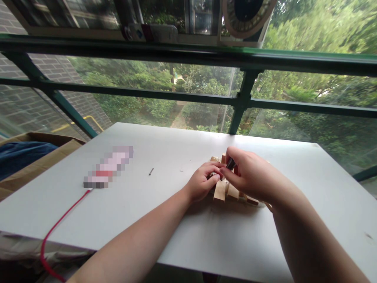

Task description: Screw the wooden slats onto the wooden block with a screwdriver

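A small wooden assembly of tan and reddish blocks (224, 192) lies on the white table (165, 220), right of the middle. My left hand (203, 181) rests on its left side with fingers curled and pinched against it. My right hand (250, 177) is closed over its top, pinching a small dark tool (230, 163) between thumb and fingers. Most of the wooden piece is hidden under both hands. A small dark screw or nail (151, 171) lies loose on the table to the left of my hands.
A blurred-out object (108, 167) with a red cord (55, 232) trailing off the front edge lies at the left. A cardboard box (35, 157) with blue cloth stands beyond the table's left edge. A green railing (241, 98) and glass panes run behind the table.
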Action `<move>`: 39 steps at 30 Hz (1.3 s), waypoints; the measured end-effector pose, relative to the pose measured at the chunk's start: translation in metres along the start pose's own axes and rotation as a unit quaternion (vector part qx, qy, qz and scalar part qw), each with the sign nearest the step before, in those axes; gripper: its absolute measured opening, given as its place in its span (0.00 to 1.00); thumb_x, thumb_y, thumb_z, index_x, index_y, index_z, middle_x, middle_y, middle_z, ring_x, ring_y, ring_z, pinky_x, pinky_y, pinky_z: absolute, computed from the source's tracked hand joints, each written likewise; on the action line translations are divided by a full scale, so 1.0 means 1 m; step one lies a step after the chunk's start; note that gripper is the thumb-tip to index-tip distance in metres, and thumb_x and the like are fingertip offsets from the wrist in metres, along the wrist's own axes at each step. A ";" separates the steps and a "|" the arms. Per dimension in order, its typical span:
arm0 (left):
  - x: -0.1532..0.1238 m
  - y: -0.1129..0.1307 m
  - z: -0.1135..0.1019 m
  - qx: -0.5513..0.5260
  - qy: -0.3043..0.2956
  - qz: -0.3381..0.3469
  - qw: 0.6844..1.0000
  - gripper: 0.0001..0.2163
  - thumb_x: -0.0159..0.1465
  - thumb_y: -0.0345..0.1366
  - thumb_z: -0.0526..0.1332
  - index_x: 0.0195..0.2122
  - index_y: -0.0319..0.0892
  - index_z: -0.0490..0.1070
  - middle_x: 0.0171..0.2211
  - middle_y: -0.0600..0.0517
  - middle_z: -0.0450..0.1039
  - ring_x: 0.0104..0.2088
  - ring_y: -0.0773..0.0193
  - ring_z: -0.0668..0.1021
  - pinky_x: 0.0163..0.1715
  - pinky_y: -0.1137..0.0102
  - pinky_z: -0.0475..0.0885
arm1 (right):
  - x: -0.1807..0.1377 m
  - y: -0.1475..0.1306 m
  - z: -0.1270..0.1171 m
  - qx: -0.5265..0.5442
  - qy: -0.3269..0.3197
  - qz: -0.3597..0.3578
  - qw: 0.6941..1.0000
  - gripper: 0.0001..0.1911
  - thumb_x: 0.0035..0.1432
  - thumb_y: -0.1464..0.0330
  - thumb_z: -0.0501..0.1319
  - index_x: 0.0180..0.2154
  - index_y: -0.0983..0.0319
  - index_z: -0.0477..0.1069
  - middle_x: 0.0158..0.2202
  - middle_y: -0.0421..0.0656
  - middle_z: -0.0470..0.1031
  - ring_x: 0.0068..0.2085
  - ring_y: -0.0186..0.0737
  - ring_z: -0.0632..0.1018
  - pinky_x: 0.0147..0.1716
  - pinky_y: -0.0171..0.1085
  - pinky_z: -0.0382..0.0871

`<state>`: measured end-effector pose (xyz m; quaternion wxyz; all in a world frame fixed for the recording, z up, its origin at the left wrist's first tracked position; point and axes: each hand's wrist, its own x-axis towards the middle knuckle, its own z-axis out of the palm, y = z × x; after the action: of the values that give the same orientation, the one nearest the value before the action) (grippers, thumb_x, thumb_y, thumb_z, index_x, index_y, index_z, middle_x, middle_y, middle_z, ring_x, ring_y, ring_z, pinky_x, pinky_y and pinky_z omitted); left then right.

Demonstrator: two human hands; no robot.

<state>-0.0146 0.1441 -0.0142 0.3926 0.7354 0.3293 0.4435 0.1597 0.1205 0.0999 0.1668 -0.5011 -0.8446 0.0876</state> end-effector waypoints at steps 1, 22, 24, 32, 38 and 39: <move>0.000 0.000 0.000 0.000 0.000 0.001 1.000 0.11 0.62 0.32 0.57 0.45 0.44 0.74 0.51 0.47 0.71 0.54 0.56 0.71 0.58 0.61 0.62 | 0.000 0.000 0.000 0.000 0.000 -0.001 1.000 0.09 0.59 0.60 0.55 0.35 0.59 0.64 0.26 0.41 0.70 0.26 0.36 0.69 0.24 0.34 0.52; 0.000 -0.002 0.001 -0.003 0.005 0.005 1.000 0.08 0.62 0.32 0.56 0.38 0.42 0.75 0.51 0.47 0.71 0.54 0.57 0.70 0.59 0.62 0.62 | -0.001 -0.003 -0.002 -0.016 0.003 -0.002 1.000 0.06 0.58 0.62 0.54 0.34 0.58 0.62 0.27 0.38 0.70 0.26 0.35 0.68 0.23 0.34 0.51; 0.000 -0.003 0.001 -0.004 0.005 0.007 1.000 0.07 0.62 0.32 0.56 0.36 0.41 0.74 0.50 0.48 0.71 0.54 0.57 0.70 0.59 0.62 0.62 | -0.001 -0.004 -0.003 -0.016 -0.001 -0.007 1.000 0.05 0.57 0.63 0.55 0.35 0.57 0.62 0.27 0.37 0.70 0.26 0.35 0.68 0.23 0.34 0.51; 0.000 -0.003 0.001 -0.001 0.001 0.008 1.000 0.07 0.63 0.31 0.56 0.36 0.41 0.73 0.51 0.48 0.71 0.54 0.58 0.70 0.58 0.63 0.62 | 0.000 -0.003 -0.001 -0.027 0.000 0.015 1.000 0.06 0.59 0.64 0.53 0.33 0.59 0.59 0.28 0.39 0.70 0.27 0.35 0.68 0.25 0.35 0.50; 0.000 -0.002 0.000 0.004 0.000 0.006 1.000 0.07 0.62 0.31 0.56 0.35 0.41 0.74 0.51 0.48 0.71 0.54 0.58 0.70 0.58 0.63 0.62 | -0.001 -0.002 -0.002 -0.025 -0.002 0.014 1.000 0.08 0.60 0.63 0.53 0.31 0.59 0.57 0.27 0.39 0.69 0.26 0.34 0.68 0.24 0.35 0.51; 0.000 -0.002 0.000 0.005 -0.001 0.006 1.000 0.07 0.62 0.31 0.56 0.35 0.41 0.74 0.51 0.48 0.71 0.54 0.58 0.70 0.58 0.63 0.62 | -0.001 -0.003 -0.002 -0.025 -0.001 0.014 1.000 0.08 0.60 0.63 0.53 0.31 0.59 0.57 0.26 0.39 0.69 0.26 0.34 0.67 0.24 0.35 0.51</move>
<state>-0.0143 0.1450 -0.0156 0.3866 0.7399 0.3265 0.4434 0.1588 0.1179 0.1024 0.1522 -0.5171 -0.8395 0.0689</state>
